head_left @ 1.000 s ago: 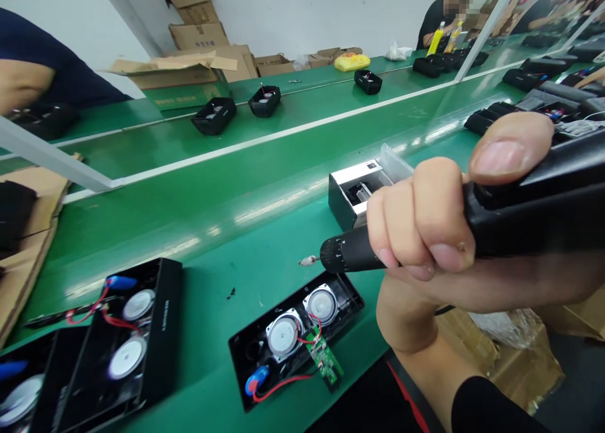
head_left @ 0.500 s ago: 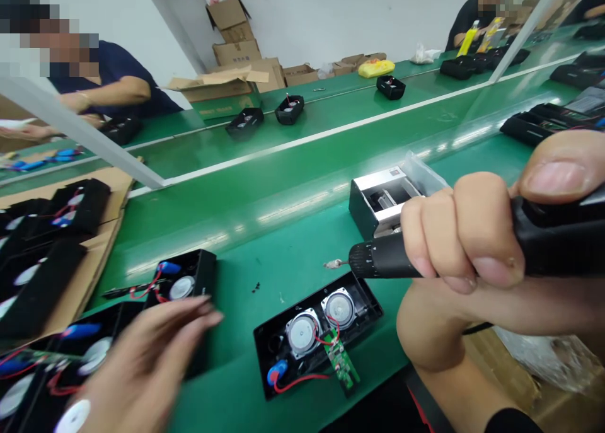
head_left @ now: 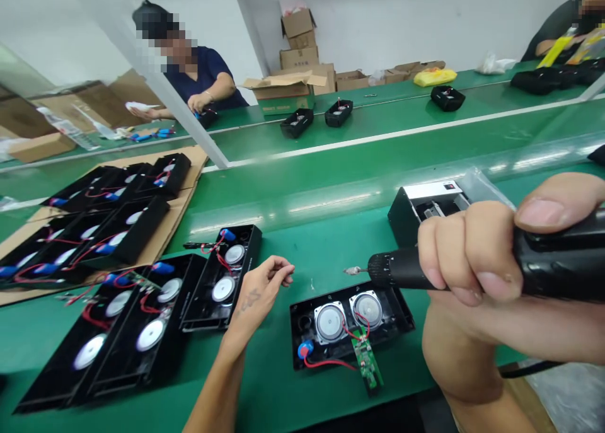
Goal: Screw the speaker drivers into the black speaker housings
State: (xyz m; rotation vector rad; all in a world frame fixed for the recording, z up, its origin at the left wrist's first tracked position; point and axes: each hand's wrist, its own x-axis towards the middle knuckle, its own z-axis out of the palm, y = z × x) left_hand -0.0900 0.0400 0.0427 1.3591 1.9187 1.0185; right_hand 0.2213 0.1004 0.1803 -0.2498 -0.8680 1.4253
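Right grip point(head_left: 472, 250) is encircling a screwdriver point(head_left: 558, 266); left grip point(head_left: 262, 285) is pinching, contents unclear. Between them, a speaker case point(head_left: 336, 350) is lying lengthwise.

Across the line, a person in a navy top point(head_left: 215, 67) works behind a slanted white post point(head_left: 201, 135). To the left lie a clear bottle point(head_left: 69, 129) and cardboard boxes point(head_left: 125, 92). An open carton point(head_left: 286, 100) sits on the far surface point(head_left: 392, 99), with brown boxes stacked point(head_left: 299, 56) behind it by a pale wall point(head_left: 411, 23). Farther right are a yellow bag point(head_left: 435, 77), a white bag point(head_left: 491, 63) and a yellow bottle point(head_left: 558, 50), near another person in dark clothing point(head_left: 551, 26).
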